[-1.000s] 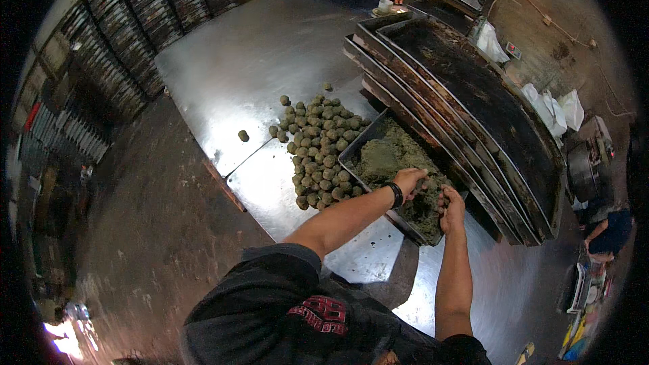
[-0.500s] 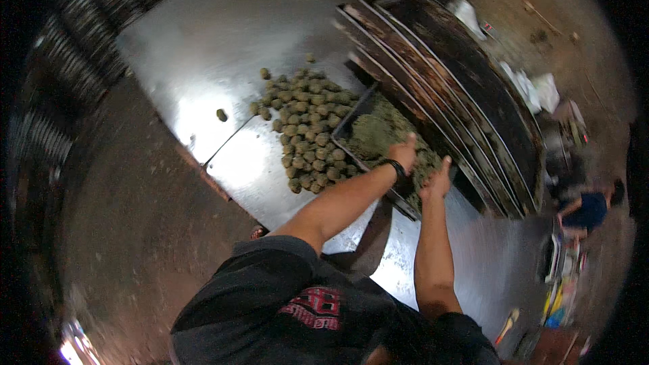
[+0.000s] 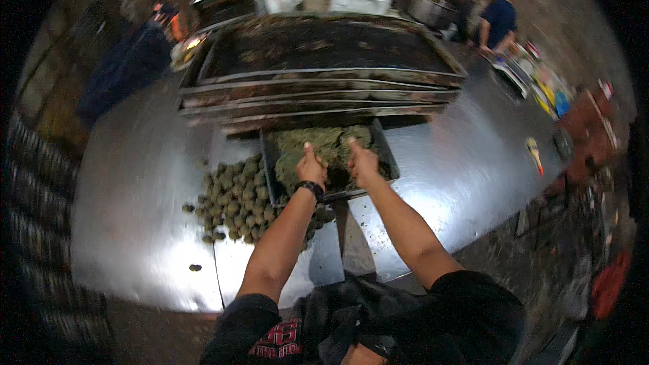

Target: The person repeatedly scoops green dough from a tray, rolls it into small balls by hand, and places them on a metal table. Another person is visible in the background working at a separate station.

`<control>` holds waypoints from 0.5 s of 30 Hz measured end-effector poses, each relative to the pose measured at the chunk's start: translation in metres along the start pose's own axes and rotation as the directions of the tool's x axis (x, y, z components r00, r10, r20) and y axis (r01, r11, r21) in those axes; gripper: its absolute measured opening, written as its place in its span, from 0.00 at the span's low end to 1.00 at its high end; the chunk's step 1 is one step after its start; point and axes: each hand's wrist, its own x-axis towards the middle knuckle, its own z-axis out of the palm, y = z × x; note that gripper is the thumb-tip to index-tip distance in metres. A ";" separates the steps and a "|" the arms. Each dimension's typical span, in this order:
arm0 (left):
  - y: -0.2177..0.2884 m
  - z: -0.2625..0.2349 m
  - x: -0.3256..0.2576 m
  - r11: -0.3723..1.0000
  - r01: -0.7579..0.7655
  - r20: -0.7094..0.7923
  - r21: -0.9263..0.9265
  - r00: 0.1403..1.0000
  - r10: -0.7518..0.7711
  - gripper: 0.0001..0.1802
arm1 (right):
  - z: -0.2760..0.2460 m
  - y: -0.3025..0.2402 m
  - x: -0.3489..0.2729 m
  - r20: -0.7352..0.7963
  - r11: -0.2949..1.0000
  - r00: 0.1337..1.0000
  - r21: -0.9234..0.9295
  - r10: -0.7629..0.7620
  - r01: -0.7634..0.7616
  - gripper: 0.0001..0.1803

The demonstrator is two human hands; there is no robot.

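Head view: both my hands are in the dark rectangular tray [image 3: 387, 155] that sits just above the middle of the frame, its long side running left to right across the picture. The tray holds a mound of greenish mixture [image 3: 324, 143], and that mound lies straight ahead of my hands, toward the top of the frame, between my knuckles and the stack of large flat metal trays [image 3: 318, 84] beyond.

My left hand [image 3: 311, 169], with a dark band at the wrist, is curled and pressed into the left half of the mixture. My right hand [image 3: 362, 162] is curled the same way into the right half, just beside the left, the two nearly touching. Both look closed around some of the mixture, though the motion blur keeps me from telling how much each one grips. Neither hand is clearly nearer to the mound; they meet it side by side.

To the left of the tray, at the centre-left of the frame, a heap of small round greenish balls [image 3: 233, 199] lies on the shiny steel table [image 3: 135, 182], touching the tray's left edge. My left hand is the nearer one to that heap. One stray ball [image 3: 195, 268] sits apart, lower left. Another person in a dark blue shirt [image 3: 499, 17] stands at the upper right.
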 end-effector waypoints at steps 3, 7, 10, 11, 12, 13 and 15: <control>-0.007 0.018 0.006 0.988 -0.039 -0.026 0.152 0.999 0.043 0.29 | -0.002 0.004 0.001 -0.120 0.992 0.986 -0.069 -0.116 0.108 0.26; -0.006 0.018 0.015 0.972 -0.047 -0.005 0.230 0.999 0.050 0.26 | -0.026 -0.025 0.004 0.174 0.997 0.984 -0.069 0.039 -0.027 0.20; -0.007 0.030 0.009 0.999 -0.011 0.223 -0.050 0.975 0.021 0.21 | -0.041 -0.041 0.001 0.338 0.990 0.941 0.124 0.027 -0.073 0.17; -0.005 0.037 0.005 0.999 -0.034 0.246 0.003 0.969 0.032 0.18 | -0.043 -0.041 0.007 0.333 0.990 0.943 0.129 0.008 -0.054 0.17; -0.002 0.044 0.000 0.997 -0.060 0.268 0.056 0.963 0.043 0.16 | -0.045 -0.043 0.013 0.331 0.991 0.944 0.133 -0.011 -0.035 0.17; -0.002 0.044 -0.005 0.992 -0.083 0.274 0.099 0.960 0.053 0.14 | -0.045 -0.046 0.013 0.325 0.996 0.946 0.081 0.007 -0.036 0.18; -0.003 0.037 -0.002 0.990 -0.114 0.230 0.084 0.969 0.092 0.15 | -0.044 -0.054 0.011 0.316 0.999 0.948 -0.021 0.039 -0.034 0.19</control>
